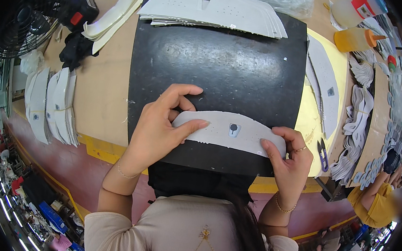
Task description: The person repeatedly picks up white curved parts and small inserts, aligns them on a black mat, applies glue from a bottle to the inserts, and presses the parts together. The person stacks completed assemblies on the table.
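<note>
A curved grey shoe-upper piece (224,127) with a small dark oval patch at its middle lies on the black work mat (220,65). My left hand (163,122) pinches the piece's left end between thumb and fingers. At the right end my right hand (289,157) presses down with its fingers and grips the edge. Both hands sit near the mat's front edge.
A stack of grey pieces (215,12) lies at the mat's far edge. More pieces (326,86) lie on a yellow sheet to the right, with small scissors (322,155) and an orange glue bottle (356,39). White stacks (52,105) and a fan (29,12) stand left. Another person (376,198) is at lower right.
</note>
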`<control>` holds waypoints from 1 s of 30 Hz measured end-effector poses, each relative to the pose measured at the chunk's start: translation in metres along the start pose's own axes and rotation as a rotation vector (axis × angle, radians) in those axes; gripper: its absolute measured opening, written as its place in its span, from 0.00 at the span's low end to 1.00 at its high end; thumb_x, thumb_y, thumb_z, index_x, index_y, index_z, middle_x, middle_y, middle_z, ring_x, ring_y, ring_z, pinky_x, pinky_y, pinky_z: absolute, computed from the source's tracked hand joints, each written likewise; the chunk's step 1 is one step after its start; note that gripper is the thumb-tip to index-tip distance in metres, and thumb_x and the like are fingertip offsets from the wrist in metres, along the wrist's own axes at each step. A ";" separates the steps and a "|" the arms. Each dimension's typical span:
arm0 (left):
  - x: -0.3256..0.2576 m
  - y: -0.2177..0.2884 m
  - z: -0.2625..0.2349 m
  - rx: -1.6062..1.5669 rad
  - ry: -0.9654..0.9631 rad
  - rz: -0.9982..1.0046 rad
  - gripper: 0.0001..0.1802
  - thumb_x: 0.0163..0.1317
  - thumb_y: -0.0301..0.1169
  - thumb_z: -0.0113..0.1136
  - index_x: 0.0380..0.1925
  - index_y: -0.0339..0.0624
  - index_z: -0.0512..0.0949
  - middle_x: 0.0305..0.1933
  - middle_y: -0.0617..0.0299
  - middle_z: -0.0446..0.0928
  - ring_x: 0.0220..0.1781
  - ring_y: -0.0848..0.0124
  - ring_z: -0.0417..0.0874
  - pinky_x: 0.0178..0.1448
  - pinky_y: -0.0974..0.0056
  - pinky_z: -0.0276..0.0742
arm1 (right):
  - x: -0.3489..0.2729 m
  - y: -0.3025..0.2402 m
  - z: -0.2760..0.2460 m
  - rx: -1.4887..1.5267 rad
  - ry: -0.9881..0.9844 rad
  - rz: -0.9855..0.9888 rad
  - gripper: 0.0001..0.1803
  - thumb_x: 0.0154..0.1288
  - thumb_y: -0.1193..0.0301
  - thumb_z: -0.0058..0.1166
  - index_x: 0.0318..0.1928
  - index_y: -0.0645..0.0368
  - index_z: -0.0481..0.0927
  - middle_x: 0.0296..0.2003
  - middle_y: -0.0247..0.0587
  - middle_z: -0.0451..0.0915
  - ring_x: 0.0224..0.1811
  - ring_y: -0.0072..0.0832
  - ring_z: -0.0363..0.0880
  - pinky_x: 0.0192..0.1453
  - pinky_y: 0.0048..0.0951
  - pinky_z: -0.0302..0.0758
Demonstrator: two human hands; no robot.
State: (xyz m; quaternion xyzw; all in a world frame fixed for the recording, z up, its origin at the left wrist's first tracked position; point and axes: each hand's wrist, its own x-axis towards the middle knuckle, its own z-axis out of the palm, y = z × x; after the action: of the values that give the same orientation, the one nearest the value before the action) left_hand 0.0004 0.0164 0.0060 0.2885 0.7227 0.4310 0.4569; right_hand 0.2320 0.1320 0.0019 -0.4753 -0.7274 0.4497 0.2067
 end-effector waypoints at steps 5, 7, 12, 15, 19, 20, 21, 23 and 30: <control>0.001 0.001 0.000 0.013 0.012 0.011 0.29 0.58 0.20 0.73 0.59 0.41 0.73 0.34 0.63 0.77 0.27 0.83 0.77 0.25 0.76 0.71 | 0.001 0.001 0.001 -0.007 -0.002 -0.005 0.13 0.56 0.77 0.72 0.42 0.62 0.84 0.34 0.42 0.85 0.33 0.29 0.83 0.37 0.25 0.77; 0.001 0.001 0.000 0.016 0.016 0.020 0.28 0.58 0.22 0.73 0.58 0.41 0.74 0.33 0.62 0.77 0.25 0.83 0.78 0.24 0.74 0.71 | 0.001 0.000 0.000 -0.013 -0.005 -0.003 0.13 0.56 0.77 0.72 0.42 0.62 0.84 0.33 0.43 0.85 0.32 0.29 0.83 0.37 0.25 0.77; 0.001 0.002 0.000 0.017 0.008 0.004 0.28 0.58 0.21 0.73 0.58 0.41 0.74 0.33 0.62 0.77 0.26 0.83 0.78 0.24 0.75 0.72 | 0.002 0.001 0.001 -0.023 -0.003 -0.022 0.14 0.56 0.77 0.72 0.43 0.62 0.84 0.33 0.43 0.84 0.32 0.29 0.83 0.36 0.25 0.77; 0.001 0.001 0.000 0.017 0.006 0.021 0.28 0.59 0.21 0.72 0.58 0.41 0.74 0.33 0.62 0.77 0.26 0.83 0.79 0.24 0.75 0.72 | 0.002 0.002 0.001 -0.015 -0.003 -0.016 0.14 0.56 0.77 0.72 0.43 0.62 0.84 0.33 0.43 0.85 0.32 0.30 0.83 0.37 0.26 0.77; 0.001 0.002 0.000 0.031 0.004 0.027 0.27 0.59 0.22 0.72 0.58 0.41 0.74 0.33 0.62 0.78 0.26 0.82 0.79 0.24 0.75 0.72 | 0.003 0.001 0.000 -0.026 -0.012 -0.003 0.14 0.56 0.77 0.72 0.43 0.62 0.85 0.34 0.43 0.85 0.32 0.30 0.83 0.37 0.26 0.77; 0.001 0.002 -0.001 0.038 0.003 0.029 0.27 0.59 0.22 0.72 0.58 0.41 0.74 0.33 0.62 0.78 0.25 0.82 0.79 0.24 0.75 0.72 | 0.003 0.001 0.000 -0.028 -0.011 -0.005 0.14 0.56 0.77 0.72 0.43 0.62 0.85 0.34 0.43 0.85 0.32 0.30 0.83 0.37 0.26 0.77; 0.001 0.002 -0.001 0.045 0.003 0.030 0.27 0.59 0.22 0.72 0.58 0.41 0.74 0.33 0.61 0.78 0.25 0.82 0.79 0.24 0.74 0.72 | 0.003 0.002 0.001 -0.031 -0.010 -0.008 0.14 0.56 0.77 0.72 0.43 0.62 0.85 0.34 0.43 0.85 0.32 0.30 0.83 0.37 0.26 0.77; 0.001 0.002 -0.001 0.046 0.005 0.028 0.27 0.59 0.22 0.72 0.58 0.41 0.74 0.33 0.61 0.77 0.25 0.82 0.79 0.24 0.74 0.72 | 0.003 0.001 0.000 -0.030 -0.011 0.004 0.14 0.56 0.77 0.72 0.43 0.62 0.85 0.34 0.43 0.85 0.32 0.30 0.83 0.37 0.26 0.77; 0.002 0.004 0.000 0.026 -0.009 -0.028 0.30 0.56 0.18 0.73 0.59 0.41 0.73 0.36 0.63 0.75 0.30 0.83 0.78 0.24 0.79 0.70 | 0.004 -0.001 0.000 -0.040 -0.011 0.002 0.14 0.56 0.76 0.72 0.43 0.62 0.85 0.34 0.43 0.85 0.33 0.31 0.84 0.38 0.27 0.78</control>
State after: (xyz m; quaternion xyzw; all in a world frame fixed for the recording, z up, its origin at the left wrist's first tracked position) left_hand -0.0007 0.0198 0.0089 0.2861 0.7301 0.4140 0.4622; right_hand 0.2297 0.1348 0.0019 -0.4779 -0.7368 0.4377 0.1926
